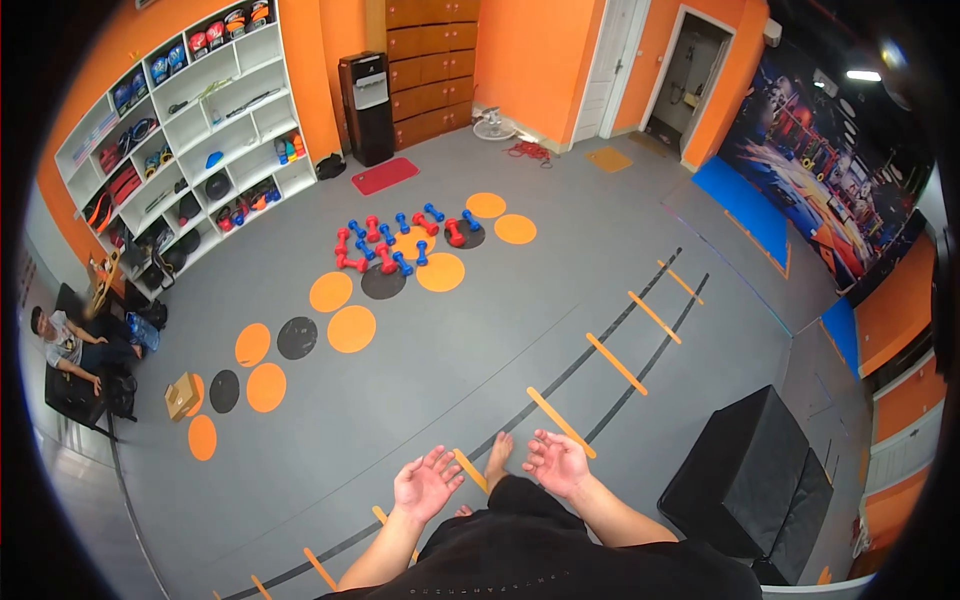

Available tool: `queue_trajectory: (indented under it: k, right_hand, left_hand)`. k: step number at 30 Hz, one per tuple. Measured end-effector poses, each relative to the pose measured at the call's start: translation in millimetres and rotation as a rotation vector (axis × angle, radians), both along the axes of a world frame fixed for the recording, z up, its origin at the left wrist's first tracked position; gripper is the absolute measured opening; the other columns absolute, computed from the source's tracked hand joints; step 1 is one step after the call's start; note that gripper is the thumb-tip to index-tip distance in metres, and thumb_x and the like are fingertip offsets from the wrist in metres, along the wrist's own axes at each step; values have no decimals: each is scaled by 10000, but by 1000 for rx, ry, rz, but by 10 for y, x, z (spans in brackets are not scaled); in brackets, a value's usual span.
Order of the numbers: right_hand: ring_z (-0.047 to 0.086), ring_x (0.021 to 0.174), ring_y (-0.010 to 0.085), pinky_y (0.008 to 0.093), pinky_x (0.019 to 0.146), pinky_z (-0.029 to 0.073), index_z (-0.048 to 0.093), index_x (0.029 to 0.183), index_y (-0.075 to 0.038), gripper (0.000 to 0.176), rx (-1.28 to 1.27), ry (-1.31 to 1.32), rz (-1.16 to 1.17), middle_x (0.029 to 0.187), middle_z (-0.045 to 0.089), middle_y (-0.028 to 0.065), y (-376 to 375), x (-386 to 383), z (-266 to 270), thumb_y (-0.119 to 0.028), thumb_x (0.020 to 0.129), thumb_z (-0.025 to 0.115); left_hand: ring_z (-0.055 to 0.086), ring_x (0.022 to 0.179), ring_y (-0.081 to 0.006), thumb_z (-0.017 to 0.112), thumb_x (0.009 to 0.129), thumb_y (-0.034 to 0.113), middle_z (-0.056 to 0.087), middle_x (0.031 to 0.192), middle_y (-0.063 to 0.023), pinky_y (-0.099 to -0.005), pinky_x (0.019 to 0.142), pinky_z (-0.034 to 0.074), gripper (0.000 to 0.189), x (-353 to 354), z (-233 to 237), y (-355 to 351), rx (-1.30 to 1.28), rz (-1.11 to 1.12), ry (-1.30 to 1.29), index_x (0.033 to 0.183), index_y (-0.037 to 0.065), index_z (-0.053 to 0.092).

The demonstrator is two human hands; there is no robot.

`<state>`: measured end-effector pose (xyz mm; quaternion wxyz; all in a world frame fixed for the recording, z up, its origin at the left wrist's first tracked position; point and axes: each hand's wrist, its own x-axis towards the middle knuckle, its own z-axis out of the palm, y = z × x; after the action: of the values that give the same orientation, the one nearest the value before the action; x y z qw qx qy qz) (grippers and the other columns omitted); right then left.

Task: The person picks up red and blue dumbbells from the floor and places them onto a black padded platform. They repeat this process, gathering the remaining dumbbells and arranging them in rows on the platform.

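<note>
One cardboard box (182,396) sits on the floor (400,400), well apart from the ladder (560,422), on its left side. Red and blue dumbbells (385,258) cluster farther along that side. I see the left hand (428,484) above the ladder, grip wide, palm up; the right hand (556,462) likewise, fingers slightly curled. A black padded block (735,480) stands right of the ladder.

Floor count: ten flat orange discs (351,329), four flat black discs (297,338).
Also one orange-and-black floor ladder (561,423), one brown cardboard box (181,398), one red rectangular mat (385,177), one seated person (66,343); red and blue dumbbells (385,260) overlap too much to count surely.
</note>
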<state>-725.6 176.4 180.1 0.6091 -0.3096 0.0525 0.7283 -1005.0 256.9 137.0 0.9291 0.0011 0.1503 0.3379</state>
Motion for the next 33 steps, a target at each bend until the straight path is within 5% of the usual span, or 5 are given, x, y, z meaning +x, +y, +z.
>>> queue_trajectory:
  k: [7,18,28,33]
  right_hand:
    - [472,685,184,362,752,430,562,1023,-88,203,86,122,-30,850,553,53,1252,243,-371,-247,897,562]
    - [479,670,176,372,758,444,572,1015,-98,191,109,169,175,867,573,46,3796,664,-70,-242,890,583]
    - [462,672,174,367,757,442,577,1011,-102,204,18,35,55,832,543,37,5232,586,-193,-254,875,580]
    - [456,666,170,355,736,435,577,1000,-105,203,-49,-2,-16,830,543,31,5940,438,30,-253,861,583]
  left_hand:
    - [574,1121,-314,577,866,312,627,1234,-111,-471,1010,417,443,230,4,1013,23,40,57,1243,81,584]
    - [555,1119,-295,593,868,319,612,1230,-96,-467,997,420,425,535,411,2803,112,281,155,1230,96,576]
    - [569,1116,-316,581,873,315,622,1232,-117,-474,1019,405,445,560,-85,4619,2,199,55,1251,79,571]
    - [570,1109,-314,591,870,319,612,1228,-117,-465,1002,422,453,610,147,6007,94,81,45,1252,77,567]
